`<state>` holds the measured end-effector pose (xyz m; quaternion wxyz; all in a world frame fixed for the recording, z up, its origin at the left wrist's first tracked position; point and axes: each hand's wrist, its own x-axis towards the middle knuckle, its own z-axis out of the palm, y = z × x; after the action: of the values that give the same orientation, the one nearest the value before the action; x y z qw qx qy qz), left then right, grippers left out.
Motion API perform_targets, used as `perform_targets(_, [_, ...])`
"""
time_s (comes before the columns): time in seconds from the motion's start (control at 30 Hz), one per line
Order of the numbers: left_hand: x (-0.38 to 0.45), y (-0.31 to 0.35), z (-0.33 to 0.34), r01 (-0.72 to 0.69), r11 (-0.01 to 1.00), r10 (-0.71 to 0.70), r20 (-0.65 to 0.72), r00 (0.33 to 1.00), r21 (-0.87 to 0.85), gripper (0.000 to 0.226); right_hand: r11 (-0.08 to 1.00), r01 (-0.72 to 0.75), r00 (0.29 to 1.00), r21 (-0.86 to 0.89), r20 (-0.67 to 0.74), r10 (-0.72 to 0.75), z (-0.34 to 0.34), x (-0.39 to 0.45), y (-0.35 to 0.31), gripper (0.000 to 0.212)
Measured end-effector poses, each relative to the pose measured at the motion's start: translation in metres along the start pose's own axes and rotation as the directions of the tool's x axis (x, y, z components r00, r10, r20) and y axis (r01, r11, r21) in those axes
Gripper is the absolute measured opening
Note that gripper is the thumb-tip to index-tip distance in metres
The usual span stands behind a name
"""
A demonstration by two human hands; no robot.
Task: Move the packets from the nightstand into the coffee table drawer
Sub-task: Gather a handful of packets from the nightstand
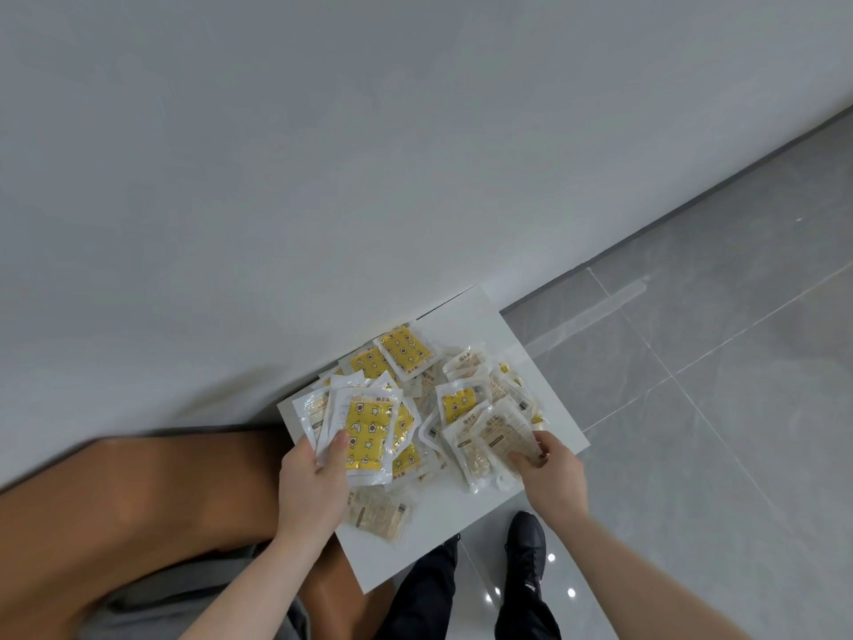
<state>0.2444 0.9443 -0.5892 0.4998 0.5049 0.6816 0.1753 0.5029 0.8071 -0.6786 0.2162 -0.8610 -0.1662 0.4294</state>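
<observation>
A heap of several small packets [406, 358], some yellow with printed shapes and some clear with beige contents, covers the white nightstand [480, 316]. My left hand [314, 482] grips a small stack of packets [364, 436] at the heap's left, a yellow one on top under my thumb. At the right side of the heap my right hand [549, 478] pinches a clear beige packet [503, 431]. One beige packet [378, 512] lies apart near the nightstand's front edge. No coffee table or drawer is in view.
A brown headboard or bed frame [138, 491] presses against the nightstand's left side. The white wall [323, 154] stands behind it. Grey glossy floor tiles [715, 385] spread to the right. My black shoe [524, 538] is on the floor below the nightstand.
</observation>
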Motion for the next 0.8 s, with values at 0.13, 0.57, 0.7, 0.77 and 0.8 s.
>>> perform_targets(0.13, [-0.011,0.015,-0.013,-0.002,1.000,0.001,0.027,1.000,0.028,0.015,0.999,-0.007,0.999,0.046,0.039,0.006,-0.016,-0.033,-0.009,0.015])
perform_targets(0.57, [-0.124,0.122,-0.063,-0.162,0.974,0.111,0.292,0.950,0.157,0.022,0.926,-0.021,0.998,0.378,-0.044,0.041,-0.126,-0.236,-0.077,0.006])
perform_targets(0.7, [-0.151,0.145,-0.062,-0.254,0.947,0.160,0.397,0.904,0.195,0.025,0.875,-0.006,0.991,0.484,-0.115,0.070,-0.145,-0.284,-0.062,0.006])
perform_targets(0.77, [-0.166,0.154,-0.056,-0.291,0.936,0.175,0.451,0.875,0.200,0.024,0.849,0.007,0.987,0.529,-0.142,0.080,-0.156,-0.307,-0.051,0.006])
perform_targets(0.8, [-0.176,0.160,-0.053,-0.313,0.930,0.190,0.480,0.856,0.190,0.021,0.837,0.015,0.984,0.547,-0.155,0.084,-0.161,-0.319,-0.045,0.006])
